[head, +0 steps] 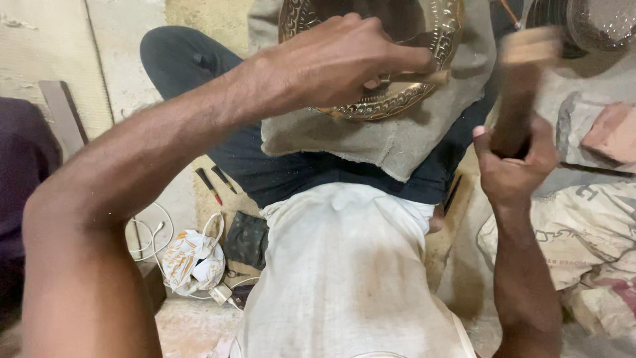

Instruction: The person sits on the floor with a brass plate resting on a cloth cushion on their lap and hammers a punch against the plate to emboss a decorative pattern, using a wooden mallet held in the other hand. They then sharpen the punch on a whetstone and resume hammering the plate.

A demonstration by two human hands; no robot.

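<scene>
A dusty concrete floor (199, 325) is lying under the seated person, with printed sacks (583, 232) piled at the right. The left hand (338, 63) is closing its grip around a thin wooden-handled punch (424, 77), pressing it onto a round embossed brass plate (391, 99). The plate is resting on a grey felt cloth (391, 142) draped over the lap. The right hand (513, 162) is wrapping its grip tight around a wooden mallet (523, 73), blurred, beside the plate. A crumpled white bag (192, 262) and white cables (149, 232) are lying on the floor at the left.
</scene>
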